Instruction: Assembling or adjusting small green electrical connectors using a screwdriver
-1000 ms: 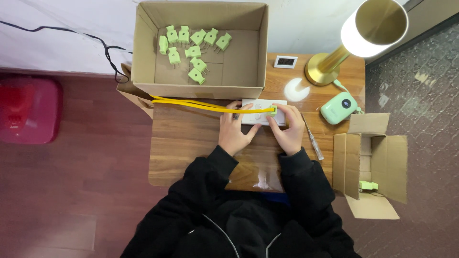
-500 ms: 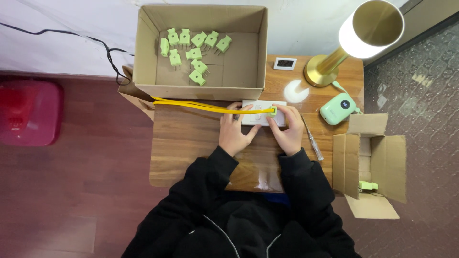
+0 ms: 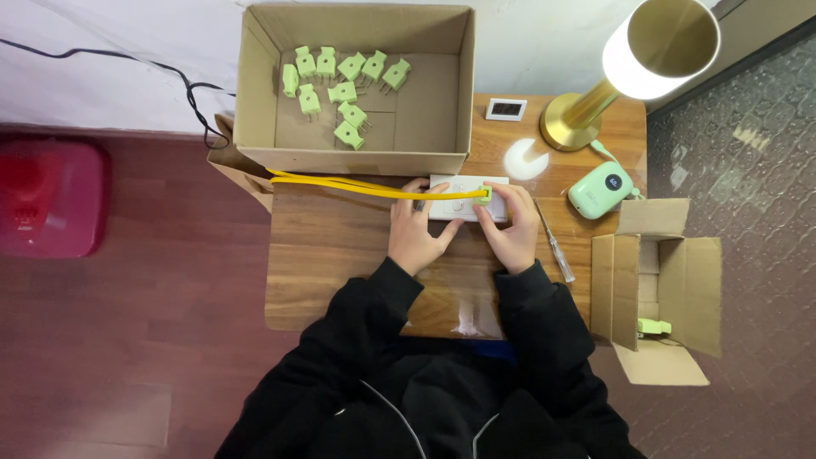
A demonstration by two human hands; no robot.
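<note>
Both hands are down on a flat white plastic power strip (image 3: 459,197) lying on the small wooden table (image 3: 340,255), just in front of the big cardboard box. The left hand (image 3: 416,234) has its fingers curled over the strip's near edge and pins it flat, thumb up along the side. The right hand (image 3: 510,228) is pinched around a small light-green plug (image 3: 484,195) sitting on the strip's right end, with a yellow cable (image 3: 357,185) running off it to the left, past the table edge. Whether the prongs are seated or only partway in, I can't tell from here; the fingers cover that bit.

My read: this is the plug-into-the-socket step, one hand bracing, the other pressing or pulling. Whatever comes next needs a straight push or tug along the prongs while the left hand keeps the strip from sliding.

Around them: the large open cardboard box (image 3: 255,102) holds about ten loose green plugs (image 3: 344,92). A screwdriver with a clear handle (image 3: 554,242) lies just right of the right hand. Further right are a mint-green handheld gadget (image 3: 600,189), a brass table lamp with a white shade (image 3: 659,42), and a smaller open cardboard box (image 3: 680,289) with one green plug inside.
</note>
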